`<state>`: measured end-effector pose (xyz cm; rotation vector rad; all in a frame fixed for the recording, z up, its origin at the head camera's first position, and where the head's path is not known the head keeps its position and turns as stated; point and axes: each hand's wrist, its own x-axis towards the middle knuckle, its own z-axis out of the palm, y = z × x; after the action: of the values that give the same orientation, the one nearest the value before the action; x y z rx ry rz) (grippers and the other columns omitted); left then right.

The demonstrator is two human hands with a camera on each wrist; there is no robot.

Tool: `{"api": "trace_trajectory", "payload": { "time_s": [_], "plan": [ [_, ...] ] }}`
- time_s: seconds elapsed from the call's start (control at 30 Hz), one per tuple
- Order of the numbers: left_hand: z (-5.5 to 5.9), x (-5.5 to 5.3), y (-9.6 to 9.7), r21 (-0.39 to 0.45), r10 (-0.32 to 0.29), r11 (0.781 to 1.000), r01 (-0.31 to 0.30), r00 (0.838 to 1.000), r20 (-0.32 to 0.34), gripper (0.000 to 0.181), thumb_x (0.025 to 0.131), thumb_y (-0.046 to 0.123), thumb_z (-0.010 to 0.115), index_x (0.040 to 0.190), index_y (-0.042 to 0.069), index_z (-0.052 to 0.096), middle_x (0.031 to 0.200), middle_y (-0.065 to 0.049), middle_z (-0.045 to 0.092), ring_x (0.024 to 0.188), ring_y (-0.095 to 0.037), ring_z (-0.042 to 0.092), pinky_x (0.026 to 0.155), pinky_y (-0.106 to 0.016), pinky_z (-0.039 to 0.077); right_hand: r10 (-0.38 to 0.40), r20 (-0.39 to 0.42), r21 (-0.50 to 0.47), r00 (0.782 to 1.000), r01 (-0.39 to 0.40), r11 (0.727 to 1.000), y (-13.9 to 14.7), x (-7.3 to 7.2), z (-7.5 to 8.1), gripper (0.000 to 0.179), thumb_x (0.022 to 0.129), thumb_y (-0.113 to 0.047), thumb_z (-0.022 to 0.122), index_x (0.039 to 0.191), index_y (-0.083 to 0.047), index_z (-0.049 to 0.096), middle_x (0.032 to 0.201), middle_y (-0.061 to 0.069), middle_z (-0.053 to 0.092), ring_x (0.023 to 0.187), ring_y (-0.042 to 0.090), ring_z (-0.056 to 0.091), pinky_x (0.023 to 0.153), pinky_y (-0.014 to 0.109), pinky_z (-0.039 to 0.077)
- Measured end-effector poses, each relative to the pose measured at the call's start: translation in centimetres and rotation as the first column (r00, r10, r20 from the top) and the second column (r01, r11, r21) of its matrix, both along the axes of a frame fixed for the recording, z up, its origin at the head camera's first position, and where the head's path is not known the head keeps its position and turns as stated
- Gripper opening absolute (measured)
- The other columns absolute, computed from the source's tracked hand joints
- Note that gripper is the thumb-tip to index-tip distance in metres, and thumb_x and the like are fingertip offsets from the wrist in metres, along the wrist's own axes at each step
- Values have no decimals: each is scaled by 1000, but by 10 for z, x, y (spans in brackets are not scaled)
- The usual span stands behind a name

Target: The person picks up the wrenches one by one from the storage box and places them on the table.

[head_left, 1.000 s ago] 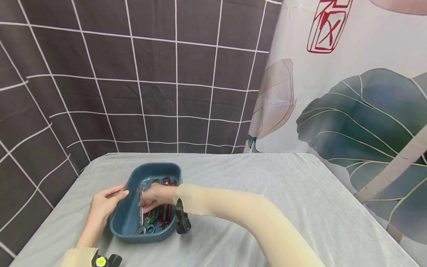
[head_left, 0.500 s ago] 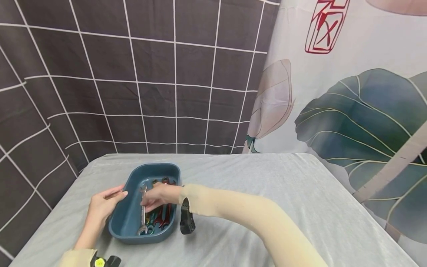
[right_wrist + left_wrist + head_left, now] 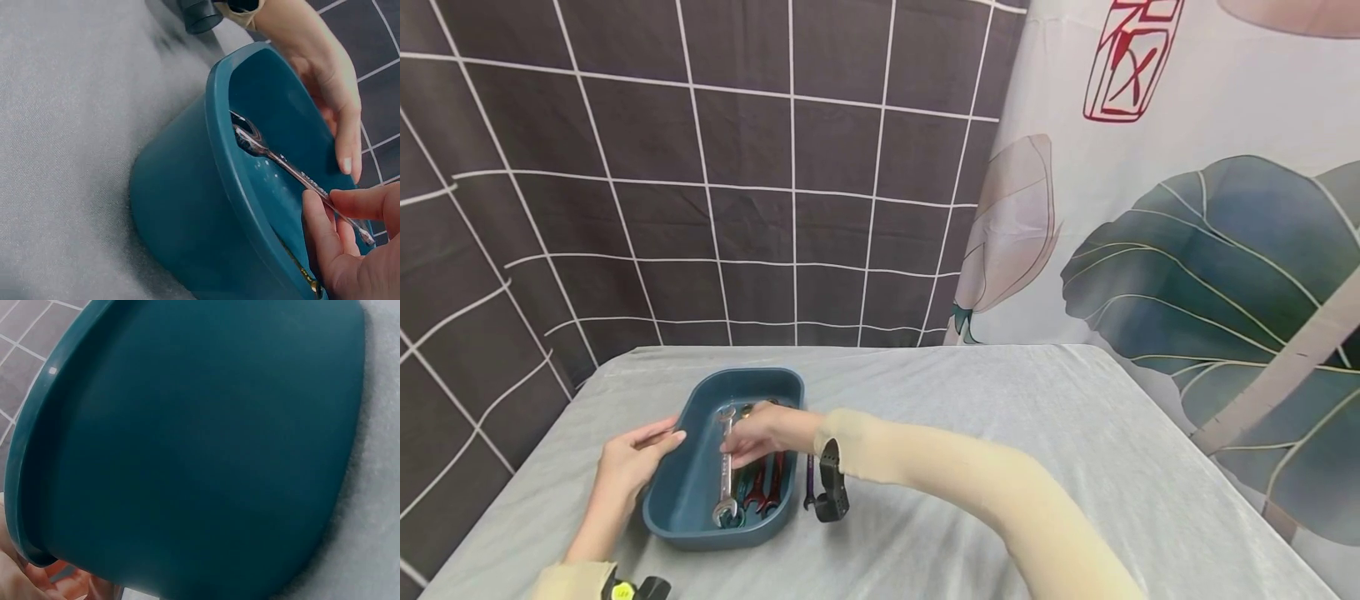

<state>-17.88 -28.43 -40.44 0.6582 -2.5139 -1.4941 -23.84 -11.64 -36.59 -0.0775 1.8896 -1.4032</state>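
A silver combination wrench [image 3: 726, 482] is pinched between the thumb and fingers of my right hand [image 3: 758, 433], inside the blue plastic bin [image 3: 679, 492]. In the right wrist view the wrench [image 3: 284, 164] slants up from the bin's floor, its open end near the wall. My left hand [image 3: 628, 462] grips the bin's left rim, thumb on the rim and other fingers outside. The left wrist view is mostly the bin's outer wall [image 3: 206, 450]. Red wrenches [image 3: 756, 492] lie in the bin below my right hand, which partly hides them. A gold-coloured wrench [image 3: 306, 275] shows beside the near wall.
A purple wrench [image 3: 809, 482] lies on the grey tablecloth [image 3: 970, 417], just right of the bin and partly behind the black wrist camera [image 3: 832, 487]. A dark checked curtain [image 3: 737, 225] hangs behind, with a floral one [image 3: 1150, 292] at right.
My right hand has shifted slightly right and up with the silver wrench, which has risen from the other wrenches. The purple wrench has come into view by the right wrist. My left hand stays put.
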Motion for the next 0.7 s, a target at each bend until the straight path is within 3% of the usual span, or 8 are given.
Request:
{"api": "trace_trajectory", "payload": {
  "time_s": [0.2,0.3,0.43,0.7],
  "plan": [
    [-1,0,1,12,7,1000,-7,1000,-4,51,79,30,67,122,3,56,100,-5,70,63,19,45,59,-8,44,-17,1,-53,1000,17,998,6,-6,5,4,77,8,61,78,6,64,66,13,63,58,16,61,70,29,57],
    [-1,0,2,11,18,1000,-18,1000,-1,50,80,29,67,122,4,56,104,-8,69,63,19,45,57,-7,43,-21,5,-79,1000,21,997,9,-8,6,4,77,9,60,79,6,63,83,22,67,69,21,67,73,31,56],
    [-1,0,2,8,19,1000,-20,1000,6,50,80,29,67,122,4,56,104,-9,68,63,17,45,56,-9,44,-23,22,-105,999,26,994,15,-9,8,8,78,9,60,76,2,60,105,28,62,72,22,67,75,32,56],
    [-1,0,1,5,16,1000,-16,1000,17,51,80,29,67,123,4,55,103,-8,69,63,17,45,70,-23,51,-39,20,-121,999,41,992,28,-14,14,12,79,7,60,91,4,62,106,26,63,67,16,65,77,31,55]
  ]
}}
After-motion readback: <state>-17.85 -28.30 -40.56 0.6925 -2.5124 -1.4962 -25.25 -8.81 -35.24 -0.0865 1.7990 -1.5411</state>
